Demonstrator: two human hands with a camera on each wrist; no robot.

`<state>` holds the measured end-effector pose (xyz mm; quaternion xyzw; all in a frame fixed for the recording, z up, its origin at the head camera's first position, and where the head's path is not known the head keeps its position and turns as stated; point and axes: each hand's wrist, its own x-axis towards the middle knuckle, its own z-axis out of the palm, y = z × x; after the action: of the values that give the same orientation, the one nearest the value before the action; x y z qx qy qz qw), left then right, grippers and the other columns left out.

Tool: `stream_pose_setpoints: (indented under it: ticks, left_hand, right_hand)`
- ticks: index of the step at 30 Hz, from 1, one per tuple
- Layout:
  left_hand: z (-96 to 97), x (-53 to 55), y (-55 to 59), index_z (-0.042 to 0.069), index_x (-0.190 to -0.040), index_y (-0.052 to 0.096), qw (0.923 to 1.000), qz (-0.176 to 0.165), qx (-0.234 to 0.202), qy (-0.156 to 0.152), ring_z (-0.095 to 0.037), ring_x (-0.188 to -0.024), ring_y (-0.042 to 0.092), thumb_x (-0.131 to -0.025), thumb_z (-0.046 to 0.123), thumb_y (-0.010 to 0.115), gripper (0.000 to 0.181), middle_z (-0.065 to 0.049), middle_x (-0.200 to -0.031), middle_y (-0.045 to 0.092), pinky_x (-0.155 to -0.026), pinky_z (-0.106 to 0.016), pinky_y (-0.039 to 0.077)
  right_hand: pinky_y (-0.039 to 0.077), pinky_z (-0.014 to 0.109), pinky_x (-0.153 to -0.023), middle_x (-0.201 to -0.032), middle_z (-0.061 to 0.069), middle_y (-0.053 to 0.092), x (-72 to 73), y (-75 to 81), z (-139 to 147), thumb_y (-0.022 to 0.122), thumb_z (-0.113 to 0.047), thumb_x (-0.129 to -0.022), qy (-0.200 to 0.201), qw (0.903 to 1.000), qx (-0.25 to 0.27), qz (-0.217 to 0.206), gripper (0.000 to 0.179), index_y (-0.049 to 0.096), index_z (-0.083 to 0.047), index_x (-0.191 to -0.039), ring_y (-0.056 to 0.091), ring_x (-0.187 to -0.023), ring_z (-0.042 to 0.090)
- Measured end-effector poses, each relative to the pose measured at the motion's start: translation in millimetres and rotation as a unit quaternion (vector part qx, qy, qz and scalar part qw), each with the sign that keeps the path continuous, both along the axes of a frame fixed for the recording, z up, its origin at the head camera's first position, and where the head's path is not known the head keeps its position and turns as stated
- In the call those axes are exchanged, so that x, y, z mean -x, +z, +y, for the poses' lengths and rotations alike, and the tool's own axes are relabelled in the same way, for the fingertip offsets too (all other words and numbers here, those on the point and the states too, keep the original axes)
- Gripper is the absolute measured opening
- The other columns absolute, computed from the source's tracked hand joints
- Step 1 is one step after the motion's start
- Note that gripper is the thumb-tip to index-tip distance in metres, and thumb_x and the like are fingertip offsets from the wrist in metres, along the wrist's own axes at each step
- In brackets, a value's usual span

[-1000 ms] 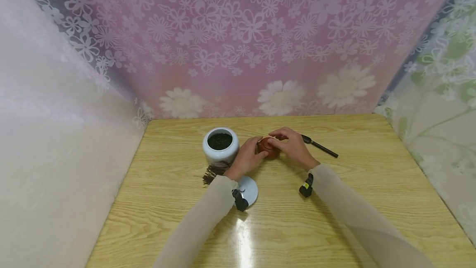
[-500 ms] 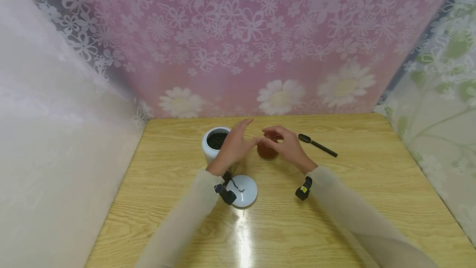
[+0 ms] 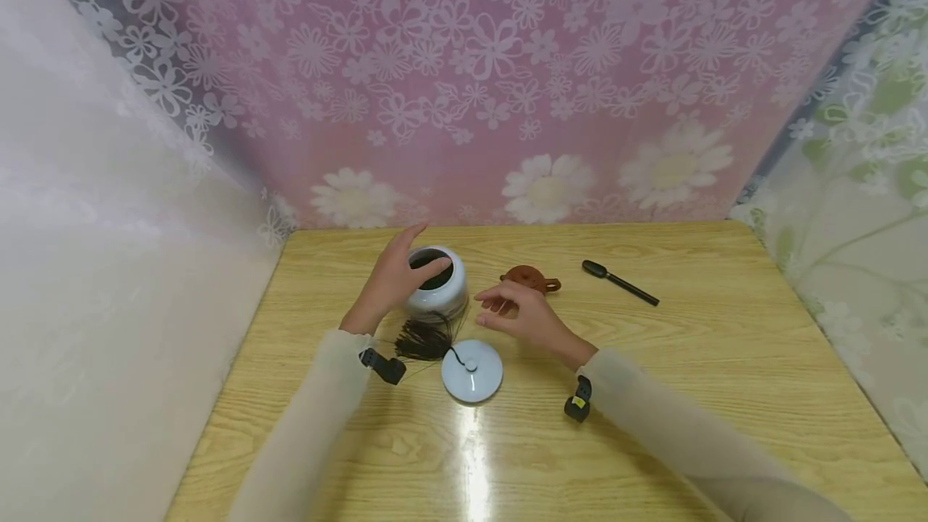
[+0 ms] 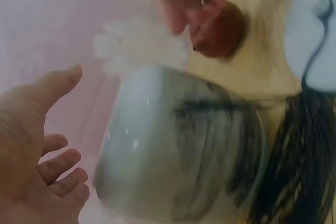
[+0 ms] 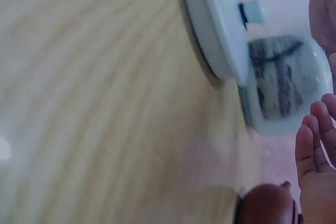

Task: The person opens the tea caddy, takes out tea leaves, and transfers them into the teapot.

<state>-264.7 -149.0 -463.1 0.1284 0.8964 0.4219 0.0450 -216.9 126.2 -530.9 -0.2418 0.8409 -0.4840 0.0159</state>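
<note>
A white porcelain jar with dark leaf-like contents stands at the back, its painted side showing in the left wrist view. My left hand is spread at the jar's left, the thumb over its mouth in the head view; the left wrist view shows a gap between fingers and wall. My right hand hovers between jar and teapot, fingers loosely bent and holding nothing. Behind it sits a small reddish-brown clay teapot, partly hidden by the hand. The jar's white lid lies knob up in front, a black tassel tied to its knob.
A black spoon-like scoop lies right of the teapot on the wooden table. A pink flowered backdrop rises behind the table's back edge, with pale sheets at both sides.
Both hands have left the teapot, which they were touching a second ago. The left hand has swung left to the jar's far side; the right has come forward and left, uncovering the teapot.
</note>
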Motion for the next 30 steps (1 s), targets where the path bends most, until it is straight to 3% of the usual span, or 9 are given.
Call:
stream_pose_setpoints:
  ticks: [6,11,20,30]
  left_hand:
    - [-25.3,1.5,-15.4,0.024,-0.176,0.026,0.9999,-0.012,0.011,-0.003,-0.039,-0.165,0.029,-0.097,0.061,0.078,0.101,-0.010,-0.180,0.028,-0.128,-0.068,0.032]
    - [-36.9,0.0,-27.5,0.022,-0.176,0.023,0.9995,-0.023,0.019,-0.011,-0.043,-0.165,0.028,-0.093,0.062,0.082,0.109,-0.015,-0.179,0.028,-0.128,-0.070,0.030]
    - [-45.2,-4.0,-40.3,0.020,-0.177,0.021,0.9991,-0.035,-0.007,-0.025,-0.040,-0.165,0.029,-0.087,0.058,0.089,0.119,-0.013,-0.181,0.025,-0.129,-0.068,0.029]
    - [-48.5,-2.2,-50.7,0.018,-0.177,0.019,0.9967,-0.051,-0.047,-0.043,-0.037,-0.164,0.033,-0.090,0.050,0.090,0.117,-0.012,-0.181,0.024,-0.131,-0.059,0.032]
  right_hand:
    - [0.061,0.044,-0.097,-0.119,0.002,0.073,-11.2,-3.6,-9,0.086,-0.028,-0.097,0.039,0.9987,-0.021,-0.022,0.040,0.078,-0.007,-0.131,0.070,-0.110,0.027]
    - [0.057,0.044,-0.101,-0.123,0.003,0.074,-15.2,-9.4,-12,0.089,-0.034,-0.094,0.078,0.9952,-0.050,-0.030,0.043,0.080,-0.012,-0.130,0.069,-0.113,0.025]
    - [0.052,0.033,-0.098,-0.120,-0.007,0.070,-18.2,-20.0,-12,0.093,-0.039,-0.089,0.120,0.9885,-0.090,-0.016,0.033,0.084,-0.024,-0.117,0.062,-0.112,0.013]
    - [0.052,0.040,-0.108,-0.122,-0.006,0.069,-21.1,-23.6,-15,0.091,-0.036,-0.092,0.145,0.9835,-0.107,0.012,0.018,0.081,-0.024,-0.102,0.062,-0.122,0.018]
